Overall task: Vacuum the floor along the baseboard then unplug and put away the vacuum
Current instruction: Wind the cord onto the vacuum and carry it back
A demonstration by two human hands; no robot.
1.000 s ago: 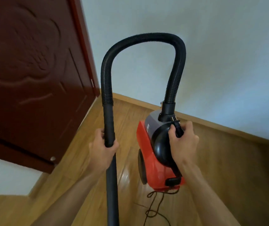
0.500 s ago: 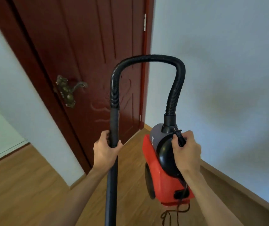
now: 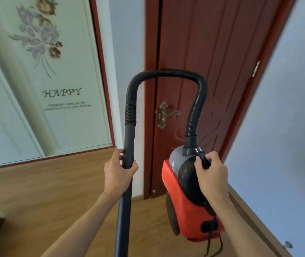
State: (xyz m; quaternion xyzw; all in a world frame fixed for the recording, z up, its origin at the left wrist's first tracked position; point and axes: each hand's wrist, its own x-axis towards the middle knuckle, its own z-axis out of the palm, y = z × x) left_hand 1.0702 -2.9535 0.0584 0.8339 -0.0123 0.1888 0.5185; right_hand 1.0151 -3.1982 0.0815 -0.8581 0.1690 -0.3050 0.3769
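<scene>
Now the view has swung from the corner to the door, yet the hands hold as before: left hand wrapped round the wand, right hand round the handle of the lifted vacuum. Cord dangles loose, so it is likely unplugged and bound for storage.

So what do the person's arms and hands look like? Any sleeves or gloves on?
The left forearm and right forearm are bare as far as the picture shows, with no sleeves in view. The left hand and right hand wear no gloves, and I can see no ring, watch or bracelet.
</scene>
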